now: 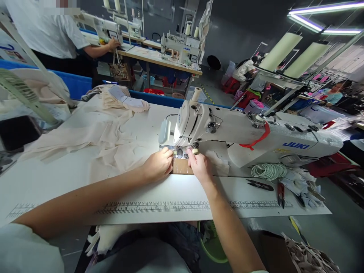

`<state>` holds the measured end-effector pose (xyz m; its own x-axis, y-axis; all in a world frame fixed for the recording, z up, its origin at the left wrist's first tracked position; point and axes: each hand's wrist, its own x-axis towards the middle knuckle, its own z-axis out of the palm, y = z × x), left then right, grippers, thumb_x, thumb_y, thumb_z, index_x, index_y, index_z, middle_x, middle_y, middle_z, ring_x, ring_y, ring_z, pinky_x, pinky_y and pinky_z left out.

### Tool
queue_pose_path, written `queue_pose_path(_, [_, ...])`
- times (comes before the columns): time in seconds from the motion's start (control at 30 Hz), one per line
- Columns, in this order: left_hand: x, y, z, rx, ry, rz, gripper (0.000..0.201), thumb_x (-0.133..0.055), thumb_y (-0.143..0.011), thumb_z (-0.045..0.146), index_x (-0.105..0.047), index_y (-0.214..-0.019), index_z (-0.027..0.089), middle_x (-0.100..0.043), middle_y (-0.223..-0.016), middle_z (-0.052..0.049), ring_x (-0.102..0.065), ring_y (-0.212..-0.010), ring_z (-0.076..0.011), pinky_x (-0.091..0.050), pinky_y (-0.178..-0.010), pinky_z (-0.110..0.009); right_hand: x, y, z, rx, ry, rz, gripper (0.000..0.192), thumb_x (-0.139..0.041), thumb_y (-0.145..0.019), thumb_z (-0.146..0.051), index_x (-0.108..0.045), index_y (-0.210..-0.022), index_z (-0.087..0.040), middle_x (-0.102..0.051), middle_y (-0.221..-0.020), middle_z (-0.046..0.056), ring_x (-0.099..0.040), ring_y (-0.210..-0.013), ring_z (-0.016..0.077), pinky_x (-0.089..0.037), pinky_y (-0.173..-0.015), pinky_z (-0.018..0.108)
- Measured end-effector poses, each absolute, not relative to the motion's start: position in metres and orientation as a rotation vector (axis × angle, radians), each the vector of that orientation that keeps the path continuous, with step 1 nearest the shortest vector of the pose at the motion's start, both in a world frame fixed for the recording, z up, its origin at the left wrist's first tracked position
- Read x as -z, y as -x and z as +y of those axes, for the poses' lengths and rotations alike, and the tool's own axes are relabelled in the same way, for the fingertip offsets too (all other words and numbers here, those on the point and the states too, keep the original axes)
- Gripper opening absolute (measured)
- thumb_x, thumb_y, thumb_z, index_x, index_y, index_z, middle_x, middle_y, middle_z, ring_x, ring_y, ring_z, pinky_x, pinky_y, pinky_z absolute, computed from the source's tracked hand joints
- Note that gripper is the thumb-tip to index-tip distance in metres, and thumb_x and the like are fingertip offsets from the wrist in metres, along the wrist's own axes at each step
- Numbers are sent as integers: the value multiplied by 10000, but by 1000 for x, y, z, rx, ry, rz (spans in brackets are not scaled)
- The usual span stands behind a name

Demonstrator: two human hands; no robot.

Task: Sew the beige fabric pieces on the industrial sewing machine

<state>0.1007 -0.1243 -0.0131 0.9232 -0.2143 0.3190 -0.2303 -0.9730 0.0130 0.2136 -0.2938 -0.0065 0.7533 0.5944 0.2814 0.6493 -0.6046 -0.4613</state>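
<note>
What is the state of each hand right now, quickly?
Left hand: curled, at the sewing machine; grip cannot be told.
Right hand: partly curled, there too; grip cannot be told.

Here's the white table (176,189), right in front of me, a printed ruler scale (159,206) running along its near edge and a white sewing machine (241,127) standing across its middle and right. Over on the worker's left it's all cream cloth (79,138), loose, rumpled lengths spreading wide, with a layered stack of pieces (110,98) up at the far side! And down the right end, look: a coil of pale green cord (269,171) beside the machine, black snips (260,185), red-handled snips (281,194), and a scrap heap (301,185) near the corner.
</note>
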Motion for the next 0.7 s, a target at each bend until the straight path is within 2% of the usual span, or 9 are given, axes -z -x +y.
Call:
queue_pose_path(0.2, [10,-106,-116,-522,-2926,-360,252,-434,-947,161,-686,-941,135,-671,-967,-125,-607,-931,-253,-541,-824,-381,-7,-201,-299,-2,2329,-1023,473,-407,-1042,-344,-644,-661,-193,-638,-597,16,-592,-612,146,-408,-645,257])
queue_pose_path(0.3, [1,-110,-98,-482,-2870,-46,229,-468,-926,196,-681,-1006,165,-679,-992,-111,-625,-938,-252,-527,-842,-379,-17,-175,-296,42,2274,-1263,283,-469,-1006,-269,-726,-917,-192,-731,-829,42,-652,-763,166,-466,-722,258])
queue_pose_path(0.37, [-7,-110,-82,-467,-2863,196,207,-501,-895,224,-671,-997,163,-687,-978,-120,-630,-939,-274,-517,-820,-388,-21,-150,-290,142,2236,-1495,254,-567,-967,-303,-697,-1154,-190,-717,-1165,110,-639,-1090,233,-488,-919,336])
queue_pose_path(0.43, [-15,-106,-67,-367,-2863,356,174,-521,-864,263,-656,-924,172,-698,-895,-104,-637,-891,-277,-498,-773,-372,-19,-124,-284,206,2163,-1735,557,-676,-897,-474,-592,-1346,-155,-566,-1436,177,-449,-1378,323,-378,-1122,500])
queue_pose_path(0.5, [-24,-94,-57,-152,-2808,404,173,-511,-852,322,-627,-841,194,-694,-784,-55,-640,-801,-244,-464,-709,-323,-13,-101,-281,175,2083,-1894,877,-706,-811,-652,-474,-1455,-103,-490,-1500,210,-343,-1448,364,-282,-1179,588])
queue_pose_path(0.53, [-28,-84,-53,-35,-2751,385,197,-502,-851,362,-612,-813,203,-679,-725,-28,-633,-748,-222,-443,-676,-298,-9,-90,-282,148,2060,-1925,941,-698,-797,-691,-446,-1471,-84,-513,-1469,215,-371,-1421,366,-288,-1174,595])
queue_pose_path(0.6, [-36,-55,-46,148,-2596,292,267,-487,-848,449,-593,-790,211,-611,-597,9,-584,-616,-183,-399,-603,-266,0,-71,-289,117,2042,-1909,771,-656,-875,-616,-499,-1420,-95,-624,-1304,184,-515,-1260,331,-381,-1106,553])
queue_pose_path(0.67, [-42,-10,-38,285,-2425,265,340,-497,-834,533,-593,-793,209,-502,-488,41,-479,-494,-143,-355,-541,-242,8,-51,-305,64,1986,-1842,356,-534,-998,-406,-640,-1224,-153,-698,-1045,114,-603,-1022,262,-475,-968,458])
queue_pose_path(0.7, [-44,17,-34,349,-2342,301,372,-505,-829,565,-595,-794,206,-451,-460,58,-418,-455,-118,-331,-519,-227,12,-42,-315,-3,1923,-1786,265,-469,-1023,-320,-683,-1087,-179,-698,-927,84,-609,-921,232,-493,-896,410])
